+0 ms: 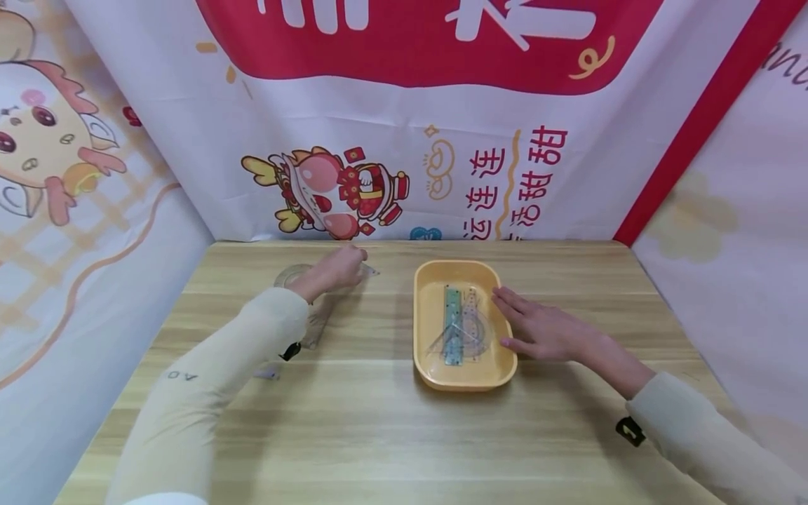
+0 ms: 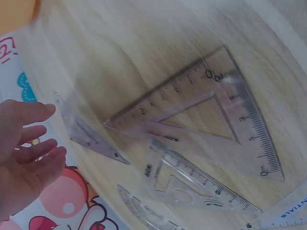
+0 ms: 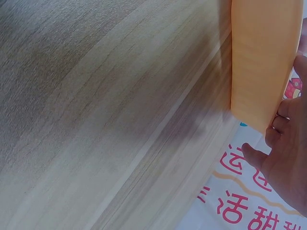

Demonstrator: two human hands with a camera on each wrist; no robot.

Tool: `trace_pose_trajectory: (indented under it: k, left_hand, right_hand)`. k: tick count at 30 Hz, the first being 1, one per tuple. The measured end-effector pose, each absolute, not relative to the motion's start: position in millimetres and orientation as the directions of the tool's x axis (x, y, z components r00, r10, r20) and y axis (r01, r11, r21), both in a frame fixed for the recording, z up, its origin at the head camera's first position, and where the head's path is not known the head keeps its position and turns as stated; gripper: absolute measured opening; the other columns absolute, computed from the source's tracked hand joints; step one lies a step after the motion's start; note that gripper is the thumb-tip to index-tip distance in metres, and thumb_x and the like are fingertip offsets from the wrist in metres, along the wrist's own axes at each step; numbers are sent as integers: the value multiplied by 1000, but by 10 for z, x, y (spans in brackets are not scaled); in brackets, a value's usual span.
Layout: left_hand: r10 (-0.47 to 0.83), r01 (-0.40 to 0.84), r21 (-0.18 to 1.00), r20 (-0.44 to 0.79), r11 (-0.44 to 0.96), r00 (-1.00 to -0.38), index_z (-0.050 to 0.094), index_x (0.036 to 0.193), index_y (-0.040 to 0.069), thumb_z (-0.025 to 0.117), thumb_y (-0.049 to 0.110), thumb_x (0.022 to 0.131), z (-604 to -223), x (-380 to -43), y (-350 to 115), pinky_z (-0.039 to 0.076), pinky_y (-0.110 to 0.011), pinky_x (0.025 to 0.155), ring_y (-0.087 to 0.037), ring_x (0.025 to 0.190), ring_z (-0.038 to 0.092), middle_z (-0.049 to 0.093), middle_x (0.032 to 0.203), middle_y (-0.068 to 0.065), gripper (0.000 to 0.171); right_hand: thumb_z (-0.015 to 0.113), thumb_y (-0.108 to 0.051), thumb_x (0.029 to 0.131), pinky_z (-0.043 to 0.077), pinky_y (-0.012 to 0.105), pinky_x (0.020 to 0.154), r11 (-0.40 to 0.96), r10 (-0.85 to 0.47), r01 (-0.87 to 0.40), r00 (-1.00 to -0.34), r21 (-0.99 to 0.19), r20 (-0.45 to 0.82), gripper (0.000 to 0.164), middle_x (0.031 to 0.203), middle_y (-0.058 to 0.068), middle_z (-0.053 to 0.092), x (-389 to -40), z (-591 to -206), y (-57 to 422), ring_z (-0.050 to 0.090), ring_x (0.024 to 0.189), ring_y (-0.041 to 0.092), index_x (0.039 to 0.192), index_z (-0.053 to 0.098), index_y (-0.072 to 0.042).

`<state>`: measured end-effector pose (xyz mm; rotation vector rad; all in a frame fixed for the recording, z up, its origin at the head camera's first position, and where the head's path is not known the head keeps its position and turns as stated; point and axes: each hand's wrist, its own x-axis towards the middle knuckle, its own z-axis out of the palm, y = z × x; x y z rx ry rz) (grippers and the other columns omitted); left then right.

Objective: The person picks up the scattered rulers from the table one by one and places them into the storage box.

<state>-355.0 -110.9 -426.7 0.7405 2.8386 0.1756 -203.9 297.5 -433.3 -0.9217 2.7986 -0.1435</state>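
Note:
My left hand (image 1: 341, 268) is at the far left of the table, just over a small clear plastic piece (image 2: 88, 136). In the left wrist view the fingers of this hand are loosely bent and apart, with nothing between them. Close by lie a large clear set square (image 2: 256, 124), a smaller set square (image 2: 160, 184) and a clear protractor (image 2: 139, 208). My right hand (image 1: 552, 331) rests with extended fingers on the right rim of a yellow tray (image 1: 432, 375). Inside the tray are a green ruler (image 1: 452, 308), a clear protractor and a clear triangle, overlapping.
A clear ruler with printed letters (image 2: 288, 211) lies beside the set squares. The wooden table (image 1: 379, 442) meets a printed cloth backdrop (image 1: 391, 112) at its back edge. Printed cloth also hangs at the left and right sides.

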Motion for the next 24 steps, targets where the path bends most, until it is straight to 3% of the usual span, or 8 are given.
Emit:
trace_pose_trajectory:
  k: [9,15,20,24]
  left_hand:
    - [481,483,37,-193,875,-855,62,126,1,58,3,91,-4481,-3680,-1144,57,-47,93,-32,107,66,68,116,-20,35]
    - [476,477,53,-231,877,-849,63,125,4,54,4,97,-4468,-3697,-1147,57,-44,93,-27,100,65,68,115,-17,29]
    - [512,520,28,-221,854,-830,64,115,3,55,-1,93,-4456,-3701,-1123,59,-42,88,-24,91,64,68,105,-15,25]
    - [532,544,16,-226,839,-816,63,117,2,58,-5,86,-4486,-3708,-1104,58,-43,90,-27,95,64,67,106,-16,32]
  right_hand:
    - [50,-53,99,40,56,114,806,-591,-573,-791,-151,-159,82,169,13,10,-2041,-4341,2976,26,152,34,159,18,-7]
    - [51,-52,99,40,55,114,804,-594,-579,-789,-134,-153,82,169,13,10,-2048,-4330,2966,25,152,33,158,20,-6]
    - [52,-51,99,41,54,114,801,-598,-582,-788,-142,-147,81,168,14,12,-2041,-4316,2950,27,151,33,158,21,-5]
    - [52,-51,99,41,54,114,797,-603,-586,-784,-144,-147,80,168,14,13,-2042,-4321,2945,26,152,33,158,22,-5]
